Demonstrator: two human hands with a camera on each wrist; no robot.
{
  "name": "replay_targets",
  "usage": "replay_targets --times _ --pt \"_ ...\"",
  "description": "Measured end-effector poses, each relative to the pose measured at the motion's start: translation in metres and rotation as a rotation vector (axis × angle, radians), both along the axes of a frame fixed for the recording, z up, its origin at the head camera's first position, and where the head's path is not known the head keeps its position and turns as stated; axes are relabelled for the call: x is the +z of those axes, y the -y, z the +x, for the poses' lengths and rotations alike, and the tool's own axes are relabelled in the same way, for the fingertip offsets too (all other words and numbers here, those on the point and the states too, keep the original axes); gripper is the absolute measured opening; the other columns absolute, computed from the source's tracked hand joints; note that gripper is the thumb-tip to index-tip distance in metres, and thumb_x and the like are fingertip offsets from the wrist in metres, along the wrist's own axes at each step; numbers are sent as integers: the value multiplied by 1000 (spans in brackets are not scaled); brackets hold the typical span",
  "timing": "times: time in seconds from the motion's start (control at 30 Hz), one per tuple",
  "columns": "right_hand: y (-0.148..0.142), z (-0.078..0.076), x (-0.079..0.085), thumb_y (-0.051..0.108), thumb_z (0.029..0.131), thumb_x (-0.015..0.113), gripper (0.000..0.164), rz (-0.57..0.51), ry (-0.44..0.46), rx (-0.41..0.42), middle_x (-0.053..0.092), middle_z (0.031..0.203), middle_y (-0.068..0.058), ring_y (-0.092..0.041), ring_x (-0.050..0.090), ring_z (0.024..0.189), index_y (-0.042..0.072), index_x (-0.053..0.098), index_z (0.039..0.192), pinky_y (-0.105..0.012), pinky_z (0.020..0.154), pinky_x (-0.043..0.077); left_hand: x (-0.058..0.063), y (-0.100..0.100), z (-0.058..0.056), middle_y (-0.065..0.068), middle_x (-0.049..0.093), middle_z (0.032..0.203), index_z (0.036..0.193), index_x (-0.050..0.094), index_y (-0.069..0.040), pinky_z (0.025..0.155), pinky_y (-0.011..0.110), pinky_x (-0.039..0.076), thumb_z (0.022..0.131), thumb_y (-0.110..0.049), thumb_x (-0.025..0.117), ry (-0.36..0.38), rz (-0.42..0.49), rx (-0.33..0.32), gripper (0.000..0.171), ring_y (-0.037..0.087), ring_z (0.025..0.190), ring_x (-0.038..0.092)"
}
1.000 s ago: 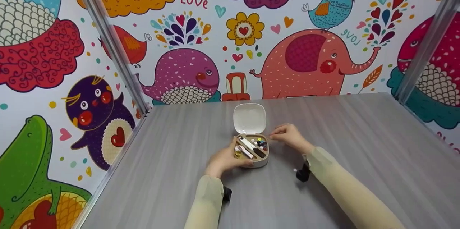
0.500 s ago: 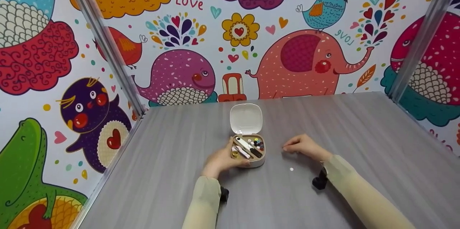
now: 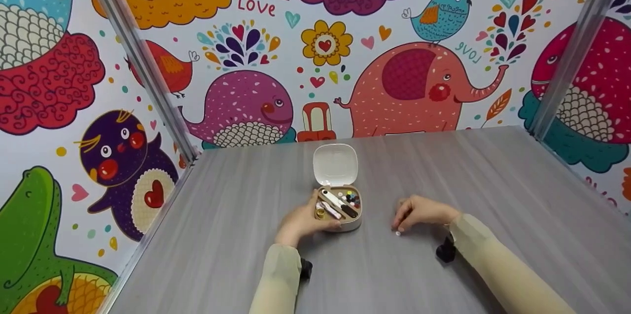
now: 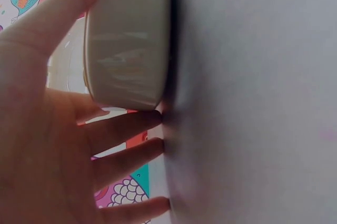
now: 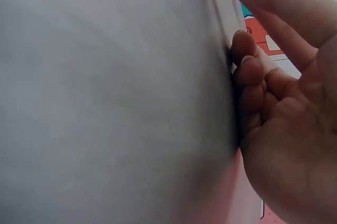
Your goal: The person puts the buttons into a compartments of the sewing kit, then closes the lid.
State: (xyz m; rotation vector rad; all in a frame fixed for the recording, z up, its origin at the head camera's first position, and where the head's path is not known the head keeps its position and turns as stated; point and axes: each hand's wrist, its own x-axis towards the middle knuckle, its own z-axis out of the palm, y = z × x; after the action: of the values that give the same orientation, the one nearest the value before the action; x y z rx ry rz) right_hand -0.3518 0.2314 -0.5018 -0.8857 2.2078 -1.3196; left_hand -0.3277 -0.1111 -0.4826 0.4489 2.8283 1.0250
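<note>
A small white sewing box (image 3: pixel 351 226) stands on the table with its lid (image 3: pixel 335 165) raised. My left hand (image 3: pixel 298 221) grips its near-left side, thumb along the front and fingers round the side. In its compartments lie a white-and-black tool (image 3: pixel 339 202), a slim pink-and-white item (image 3: pixel 331 210), a gold thimble-like piece (image 3: pixel 320 214) and several coloured buttons (image 3: pixel 352 198). Right of the box, my right hand (image 3: pixel 423 211) reaches down to a small white button (image 3: pixel 398 233) on the table. Its thumb and forefinger are at the button; whether they touch it is unclear. Its other fingers are curled.
The grey wood-grain table (image 3: pixel 236 181) runs back to a cartoon-printed wall (image 3: pixel 374 18). Metal posts (image 3: pixel 143 57) stand at the table's back corners. A black wrist camera (image 3: pixel 446 250) sits under the right cuff.
My right hand has moved away from the box, to the right and nearer me, and its fingers now point down at the white button. The left hand keeps its grip on the box.
</note>
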Motion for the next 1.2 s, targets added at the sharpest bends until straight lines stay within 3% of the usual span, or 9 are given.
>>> replay_targets --times 0.17,0.53,1.2 --pt "-1 -1 0 2 76 79 17 8 -7 30 60 86 -10 -11 51 77 -3 77 92 -19 67 46 0 0 -1 29 55 129 154 20 -4 91 52 46 67 -60 81 6 -2 5 120 39 112 57" --pt "2 2 0 2 75 80 15 27 -43 24 58 85 -9 -12 46 80 -3 77 89 -21 70 41 0 0 0 27 50 137 155 17 -3 94 52 44 67 -60 80 24 14 -2 122 39 117 54" --pt "4 5 4 6 76 81 11 88 -73 7 56 84 -4 -13 47 79 1 78 85 -21 69 42 1 0 1 28 51 135 155 17 -4 94 51 44 68 -59 80 31 16 -1 121 39 116 55"
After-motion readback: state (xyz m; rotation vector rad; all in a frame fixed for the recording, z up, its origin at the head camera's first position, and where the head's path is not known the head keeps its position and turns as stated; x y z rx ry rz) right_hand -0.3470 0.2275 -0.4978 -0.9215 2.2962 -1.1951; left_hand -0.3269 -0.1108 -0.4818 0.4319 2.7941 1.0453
